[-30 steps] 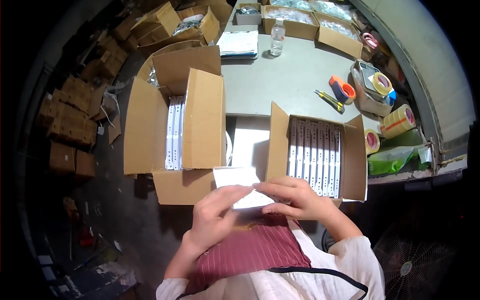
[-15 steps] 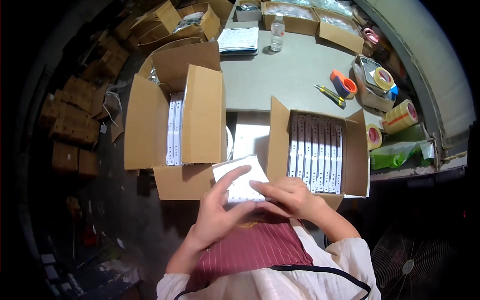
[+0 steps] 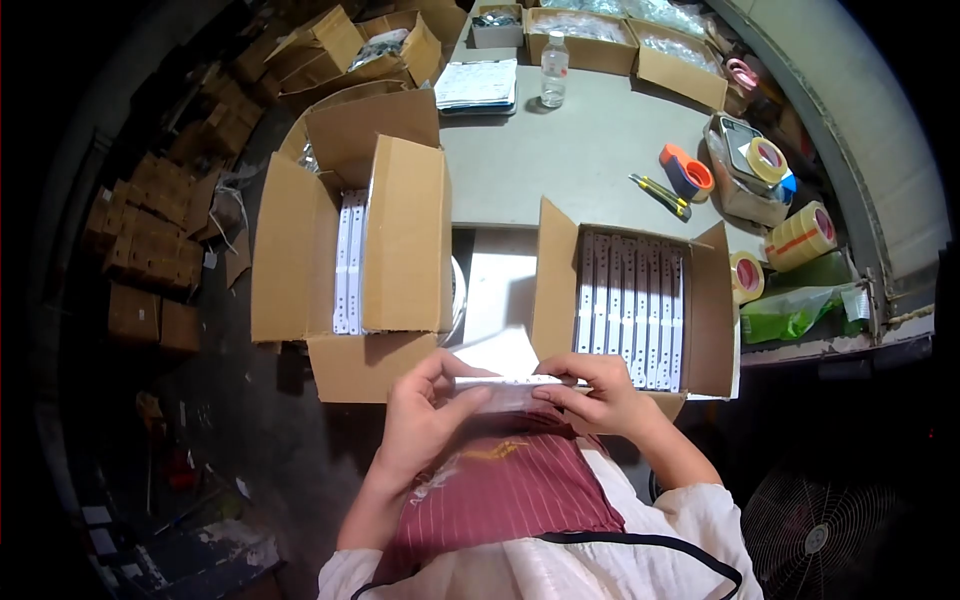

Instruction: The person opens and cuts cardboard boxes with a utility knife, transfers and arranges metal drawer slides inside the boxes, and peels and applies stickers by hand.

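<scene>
Between both hands, in front of the lap, is a thin white item with small dark marks along its edge. My left hand pinches its left end, thumb below and fingers above. My right hand grips the right end the same way. A white sheet or flap stands up just behind it. To the right, an open carton holds a row of several white, dotted packs. The taller open carton at the left holds similar white packs.
On the grey table are a clear bottle, papers, cutters, an orange tape dispenser and tape rolls. Cartons line the back. A fan stands at the lower right.
The white item has tilted from showing its broad face to showing its thin edge. My left hand's fingers have closed from a spread pose onto its left end.
</scene>
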A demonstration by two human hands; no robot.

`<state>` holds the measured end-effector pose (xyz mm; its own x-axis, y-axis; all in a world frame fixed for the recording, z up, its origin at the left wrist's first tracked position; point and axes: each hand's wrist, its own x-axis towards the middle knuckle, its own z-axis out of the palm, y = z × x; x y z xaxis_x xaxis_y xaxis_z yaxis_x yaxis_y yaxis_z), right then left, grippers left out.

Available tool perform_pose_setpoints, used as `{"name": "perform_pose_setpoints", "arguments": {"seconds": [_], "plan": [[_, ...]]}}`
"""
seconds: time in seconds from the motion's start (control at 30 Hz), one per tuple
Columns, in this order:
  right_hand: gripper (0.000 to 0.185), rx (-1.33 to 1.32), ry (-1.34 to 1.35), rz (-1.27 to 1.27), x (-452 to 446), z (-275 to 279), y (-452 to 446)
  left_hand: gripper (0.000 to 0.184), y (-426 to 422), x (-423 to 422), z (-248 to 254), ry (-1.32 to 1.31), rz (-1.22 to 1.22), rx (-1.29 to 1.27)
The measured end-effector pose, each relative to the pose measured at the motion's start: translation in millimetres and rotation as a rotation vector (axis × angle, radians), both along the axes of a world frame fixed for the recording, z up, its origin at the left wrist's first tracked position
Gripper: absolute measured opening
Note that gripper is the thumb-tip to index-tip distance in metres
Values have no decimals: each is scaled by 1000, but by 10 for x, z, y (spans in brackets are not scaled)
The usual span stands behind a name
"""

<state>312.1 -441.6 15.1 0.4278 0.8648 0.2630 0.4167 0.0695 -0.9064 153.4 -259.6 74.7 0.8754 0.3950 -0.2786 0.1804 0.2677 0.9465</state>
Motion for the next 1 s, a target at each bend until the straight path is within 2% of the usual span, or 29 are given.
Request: {"name": "perform_pose_setpoints", "arguments": {"seconds": [0.17,0.3,0.43,0.53,0.63,0.73,0.77,1.0], "plan": [[21,-93,228,16,-3,20,-31,16,-59,50,-62,-25,-22,-61],[20,-21,809,19,24,-23,-27,17,-71,66,-76,-61,22,48],[20,-13,847,-3,9,-95,-18,19,-86,102,-154,-107,3,40],[21,5,808,17,-19,-231,16,17,-74,129,-109,-78,-15,62],[23,-163,555,-8,17,-113,18,13,-32,84,-173,-37,9,224],[26,-62,56,-75,75,65,72,9,-12,77,-181,-9,23,484],[20,-48,-2,-54,100,125,82,10,9,75,-197,-20,12,559],[15,-221,-146,34,150,255,128,15,90,103,-221,-149,-81,728]]}}
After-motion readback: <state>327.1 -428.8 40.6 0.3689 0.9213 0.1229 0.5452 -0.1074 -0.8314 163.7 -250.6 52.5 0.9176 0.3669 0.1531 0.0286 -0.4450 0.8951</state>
